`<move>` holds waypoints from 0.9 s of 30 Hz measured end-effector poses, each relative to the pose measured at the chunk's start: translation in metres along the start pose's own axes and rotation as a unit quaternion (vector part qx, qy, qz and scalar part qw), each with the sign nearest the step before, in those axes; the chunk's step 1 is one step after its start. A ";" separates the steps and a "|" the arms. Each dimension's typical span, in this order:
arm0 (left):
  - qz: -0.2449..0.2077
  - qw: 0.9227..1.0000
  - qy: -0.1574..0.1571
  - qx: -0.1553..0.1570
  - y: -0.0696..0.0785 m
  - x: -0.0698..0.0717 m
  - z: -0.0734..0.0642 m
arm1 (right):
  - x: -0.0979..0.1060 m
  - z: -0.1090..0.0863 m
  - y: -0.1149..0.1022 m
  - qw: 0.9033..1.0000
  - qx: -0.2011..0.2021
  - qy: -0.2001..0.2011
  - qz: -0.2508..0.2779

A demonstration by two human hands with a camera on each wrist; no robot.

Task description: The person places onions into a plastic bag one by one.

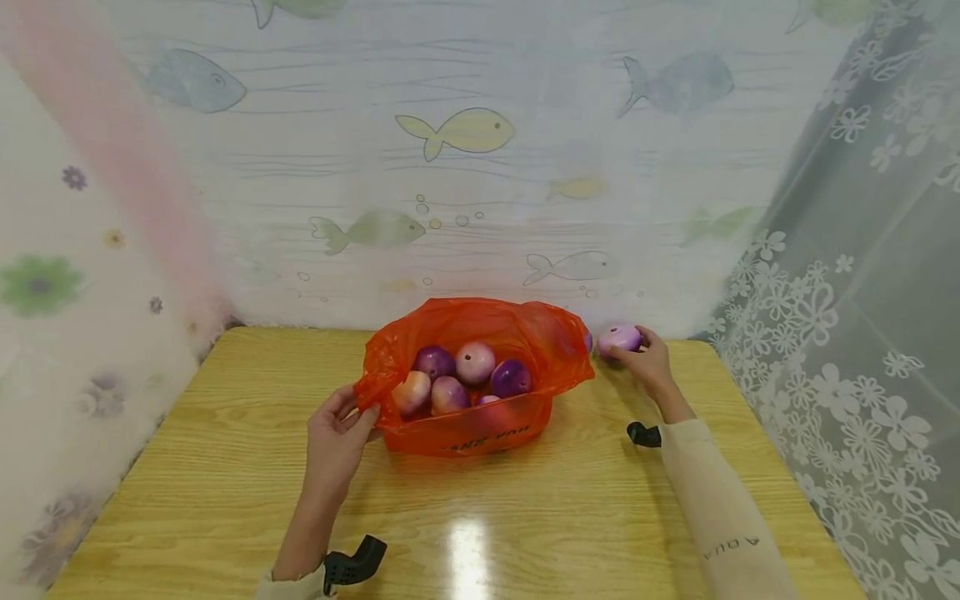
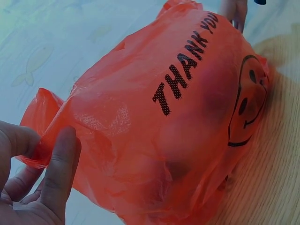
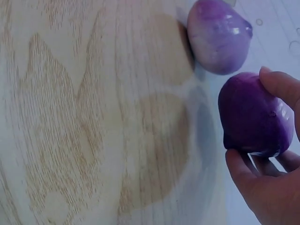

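At the middle of the table in the head view stands a red plastic bag (image 1: 468,433), its mouth spread wide. Inside it lie several purple-and-pale onions (image 1: 511,377), glossy and round. My left hand (image 1: 339,429) pinches the bag's rim at its left side; in the left wrist view the red film (image 2: 35,136) runs between thumb and fingers. Right of the bag, my right hand (image 1: 651,367) grips a purple onion (image 3: 255,115) with thumb and fingers around it. Beside that one, a paler purple onion (image 3: 219,37) sits at the table's far edge, mostly hidden by the bag in the head view.
The wooden table (image 1: 225,467) ends at a wall covering with fish drawings (image 1: 465,132) right behind the bag. A flower-patterned lace curtain (image 1: 862,417) hangs along the right side. Black wrist-worn pieces (image 1: 356,560) stick out near both forearms.
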State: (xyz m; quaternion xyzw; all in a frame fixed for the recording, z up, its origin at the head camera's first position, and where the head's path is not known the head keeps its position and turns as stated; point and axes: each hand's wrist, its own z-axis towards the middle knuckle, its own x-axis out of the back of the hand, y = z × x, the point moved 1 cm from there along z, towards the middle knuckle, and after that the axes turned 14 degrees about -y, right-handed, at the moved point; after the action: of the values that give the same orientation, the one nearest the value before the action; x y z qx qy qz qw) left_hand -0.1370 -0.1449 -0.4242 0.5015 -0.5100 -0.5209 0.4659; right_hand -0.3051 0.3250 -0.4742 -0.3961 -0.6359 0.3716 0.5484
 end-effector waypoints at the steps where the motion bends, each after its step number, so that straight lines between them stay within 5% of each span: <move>1: 0.000 1.000 0.000 0.001 0.000 0.000 0.000 | 0.000 -0.001 -0.001 1.000 0.003 0.007 0.002; 13: 0.006 1.000 -0.001 0.008 0.003 0.002 -0.001 | 0.001 -0.020 -0.018 0.997 0.066 0.042 0.028; 27: 0.001 1.000 -0.001 0.007 0.002 0.003 -0.003 | -0.017 -0.058 -0.071 0.984 0.110 0.039 0.131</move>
State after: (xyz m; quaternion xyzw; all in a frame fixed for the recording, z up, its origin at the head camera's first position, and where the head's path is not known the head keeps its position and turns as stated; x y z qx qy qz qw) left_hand -0.1344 -0.1480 -0.4221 0.5037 -0.5146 -0.5171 0.4627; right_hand -0.2529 0.2827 -0.4097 -0.4275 -0.5112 0.4925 0.5597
